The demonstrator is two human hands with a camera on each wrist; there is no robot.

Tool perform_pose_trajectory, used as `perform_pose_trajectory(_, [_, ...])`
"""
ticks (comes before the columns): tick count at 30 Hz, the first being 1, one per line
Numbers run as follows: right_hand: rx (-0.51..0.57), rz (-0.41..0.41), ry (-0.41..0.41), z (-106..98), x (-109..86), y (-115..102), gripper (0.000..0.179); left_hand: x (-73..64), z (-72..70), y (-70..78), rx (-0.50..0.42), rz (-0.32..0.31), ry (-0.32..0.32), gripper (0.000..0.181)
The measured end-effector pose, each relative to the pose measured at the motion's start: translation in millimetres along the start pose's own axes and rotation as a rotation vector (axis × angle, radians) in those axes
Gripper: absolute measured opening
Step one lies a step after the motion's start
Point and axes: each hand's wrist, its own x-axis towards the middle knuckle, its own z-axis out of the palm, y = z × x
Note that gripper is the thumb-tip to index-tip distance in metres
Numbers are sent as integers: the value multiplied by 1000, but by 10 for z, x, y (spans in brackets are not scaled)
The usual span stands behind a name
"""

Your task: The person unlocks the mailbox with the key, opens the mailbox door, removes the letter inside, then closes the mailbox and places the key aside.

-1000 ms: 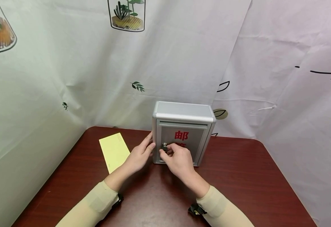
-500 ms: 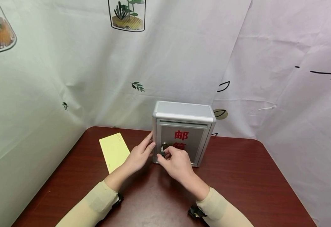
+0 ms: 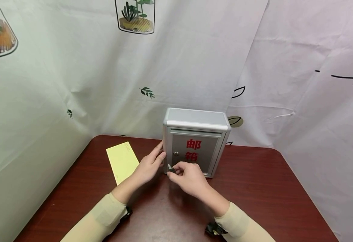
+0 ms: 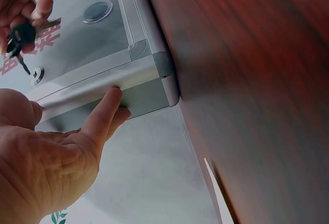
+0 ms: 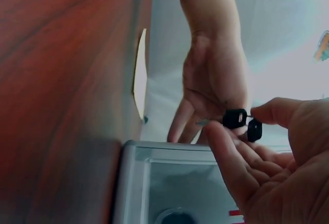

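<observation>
A silver metal mailbox (image 3: pixel 208 149) with red characters stands upright on the table. My left hand (image 3: pixel 146 166) lies along its left side, fingers fairly straight, thumb at the front edge. My right hand (image 3: pixel 191 176) pinches a key (image 3: pixel 171 169) between thumb and fingers, below and in front of the round lock (image 3: pixel 175 153). From the right wrist view, two black-headed keys (image 5: pixel 235 117) hang together, one with its metal blade pointing away from the fingertips. The left wrist view shows the keyhole (image 4: pixel 36 75) with no key in it. The mailbox door is closed.
On the table's left lies a yellow envelope (image 3: pixel 122 160), partly behind the left forearm. The dark red wooden table (image 3: pixel 255 188) has rounded back corners. White printed cloth (image 3: pixel 194 60) hangs behind and on both sides. A narrow slot (image 3: pixel 194 132) runs across the mailbox's upper front.
My right hand has drawn the key out of the lock and moved down toward the mailbox's lower left corner. My left hand has stayed against the side.
</observation>
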Motion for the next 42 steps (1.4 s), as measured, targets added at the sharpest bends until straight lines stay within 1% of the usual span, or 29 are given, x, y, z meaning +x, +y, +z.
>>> perform_pose_trajectory(2, [62, 22, -55, -2, -32, 43, 11, 2, 1, 0, 1, -1, 2, 62])
perform_pose_trajectory(5, [120, 38, -119, 5, -94, 110, 12, 2, 3, 5, 3, -4, 1, 61])
perform_pose_trajectory(12, [170, 44, -241, 25, -255, 223, 9, 7, 9, 19, 0, -12, -8, 62])
perform_pose_trajectory(16, [223, 71, -325, 22, -327, 272, 7, 6, 5, 19, -2, -15, -6, 61])
perform_pose_trajectory(19, [257, 98, -369, 13, -367, 306, 7, 4, 2, 18, 0, -16, -5, 62])
perform_pose_trajectory(28, [278, 147, -452, -32, -412, 435, 8, 3, -2, 15, -13, -21, -14, 62])
perform_pose_trajectory(32, [273, 165, -460, -44, -432, 487, 10, 4, 2, 14, -17, -14, -14, 62])
perform_pose_trajectory(38, [192, 166, -452, -71, -455, 528, 12, 6, 0, 6, -16, -13, -13, 62])
perform_pose_trajectory(42, [85, 138, -425, -99, -467, 544, 13, -1, 0, 11, -17, -12, -14, 62])
